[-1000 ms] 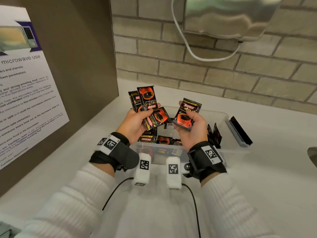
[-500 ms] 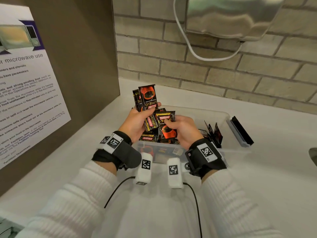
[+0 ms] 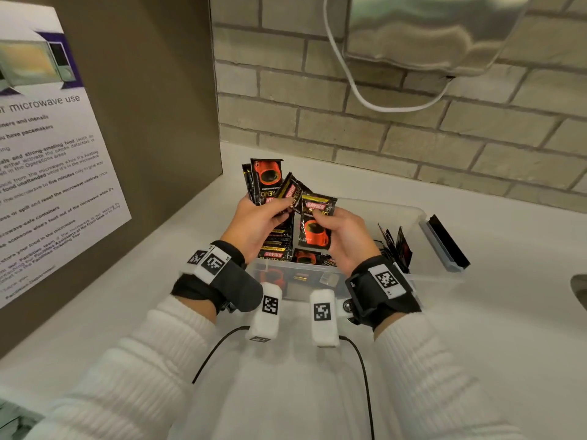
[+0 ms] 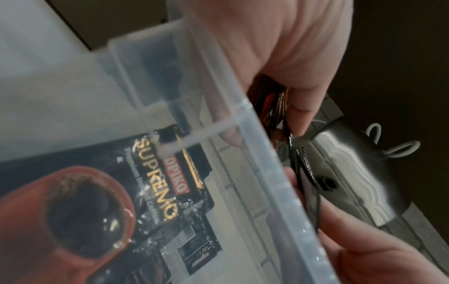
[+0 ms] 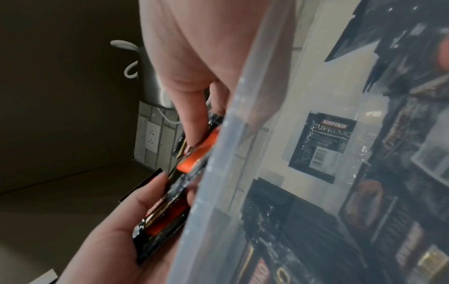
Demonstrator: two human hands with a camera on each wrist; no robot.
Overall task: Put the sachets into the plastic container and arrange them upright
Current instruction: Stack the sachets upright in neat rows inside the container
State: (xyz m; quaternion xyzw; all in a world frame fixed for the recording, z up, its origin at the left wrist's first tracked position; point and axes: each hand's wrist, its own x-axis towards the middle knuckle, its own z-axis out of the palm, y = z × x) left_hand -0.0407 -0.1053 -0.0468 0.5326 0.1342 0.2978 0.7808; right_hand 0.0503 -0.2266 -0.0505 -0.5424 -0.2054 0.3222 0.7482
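My left hand (image 3: 273,211) grips a fan of several black-and-orange coffee sachets (image 3: 266,182) above the left end of the clear plastic container (image 3: 413,217). Just to its right, my right hand (image 3: 327,219) pinches one sachet (image 3: 314,230) upright, its top edge touching the fan. More sachets (image 3: 305,257) lie flat in the container, and a few others (image 3: 397,246) stand upright at its right end. The left wrist view shows a flat sachet (image 4: 157,182) through the container wall (image 4: 255,153). In the right wrist view my left hand's sachets (image 5: 165,211) sit beside the wall (image 5: 243,173).
The container stands on a white counter (image 3: 508,312) against a brick wall. Its lid (image 3: 444,242) leans at the right end. A brown panel with a microwave poster (image 3: 47,185) closes off the left. A steel unit (image 3: 428,33) with a white cable hangs above. A sink edge (image 3: 579,290) shows at far right.
My right hand has carried its sachet left, from apart to beside the left hand's bunch, and turned it upright. The left hand has stayed about where it was.
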